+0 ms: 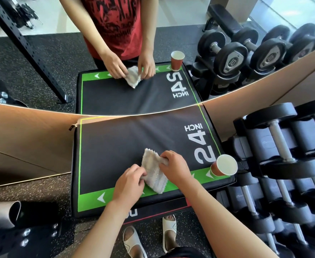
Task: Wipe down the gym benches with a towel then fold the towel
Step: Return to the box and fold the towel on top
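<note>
Here the person stands at the near edge of a black foam plyo box point(115, 142) marked "24 INCH", both forearms reaching forward over its green border. The left hand point(129, 180) has its fingers curled in, pinching the lower left edge of a small white towel point(153, 171). The right hand point(172, 165) is knuckles-up, fingers bent and gripping the towel's upper right edge, which bunches under them. The towel lies crumpled and partly doubled on the box top between the two hands, one pointed corner toward the mirror, another lapping the green band nearest the person.

Just right of the right hand, a paper cup point(223, 165) stands at the box's front right corner, apart from the towel. A rack of black dumbbells point(283, 164) lines the right side. The wall mirror point(41, 53) behind the box repeats the scene. White sandals point(134, 243) show on the speckled floor point(31, 190) below.
</note>
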`<state>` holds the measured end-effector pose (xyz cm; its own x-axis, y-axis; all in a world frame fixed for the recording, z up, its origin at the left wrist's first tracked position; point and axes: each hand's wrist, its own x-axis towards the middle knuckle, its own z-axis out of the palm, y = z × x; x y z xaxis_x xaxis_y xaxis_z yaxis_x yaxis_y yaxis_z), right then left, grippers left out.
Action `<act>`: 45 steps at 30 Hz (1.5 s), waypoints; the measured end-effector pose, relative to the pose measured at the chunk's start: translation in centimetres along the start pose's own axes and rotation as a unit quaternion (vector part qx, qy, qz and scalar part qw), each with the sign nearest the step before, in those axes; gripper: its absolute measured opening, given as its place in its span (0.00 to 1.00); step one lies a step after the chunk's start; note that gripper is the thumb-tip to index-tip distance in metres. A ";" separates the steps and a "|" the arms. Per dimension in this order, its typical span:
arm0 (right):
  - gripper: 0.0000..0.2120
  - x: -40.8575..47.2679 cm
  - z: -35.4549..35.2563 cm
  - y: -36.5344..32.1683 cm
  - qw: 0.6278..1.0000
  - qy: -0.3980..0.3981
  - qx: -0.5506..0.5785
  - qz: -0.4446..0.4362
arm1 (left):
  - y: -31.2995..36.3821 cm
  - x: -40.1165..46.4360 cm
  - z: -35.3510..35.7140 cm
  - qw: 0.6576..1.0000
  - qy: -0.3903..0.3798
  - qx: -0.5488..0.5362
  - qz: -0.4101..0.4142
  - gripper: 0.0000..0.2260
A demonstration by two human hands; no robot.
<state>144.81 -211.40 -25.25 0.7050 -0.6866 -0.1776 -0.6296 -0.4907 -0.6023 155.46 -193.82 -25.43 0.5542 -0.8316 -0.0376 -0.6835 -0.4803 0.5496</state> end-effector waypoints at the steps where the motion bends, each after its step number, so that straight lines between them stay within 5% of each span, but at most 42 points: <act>1: 0.04 -0.3 -0.3 0.0 1.000 0.001 0.015 0.015 | -0.2 0.0 -0.3 1.000 0.015 -0.009 0.000 0.12; 15: 0.09 -0.8 -4.7 -2.8 0.970 0.065 0.234 0.028 | 1.7 2.5 -7.5 0.963 0.261 0.003 0.073 0.13; 29: 0.02 -1.8 -5.1 2.9 0.954 0.126 0.207 0.178 | 1.2 1.5 -3.3 0.996 0.085 -0.004 0.042 0.11; 33: 0.14 -1.9 -5.7 3.3 0.941 0.127 0.219 0.224 | 1.1 2.4 -2.3 0.999 0.044 0.007 0.018 0.12; 38: 0.20 -1.6 -4.7 4.0 0.972 0.142 0.089 0.163 | 0.8 3.8 -0.4 0.999 -0.018 0.019 0.026 0.17; 45: 0.20 1.7 -3.8 3.4 0.997 0.060 -0.037 0.021 | 0.1 6.9 -0.6 0.998 0.045 0.049 0.011 0.21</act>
<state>142.65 -216.25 -24.66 0.6361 -0.7646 -0.1034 -0.6828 -0.4955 -0.5369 159.50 -199.47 -25.07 0.5765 -0.8156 0.0504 -0.7361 -0.4916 0.4652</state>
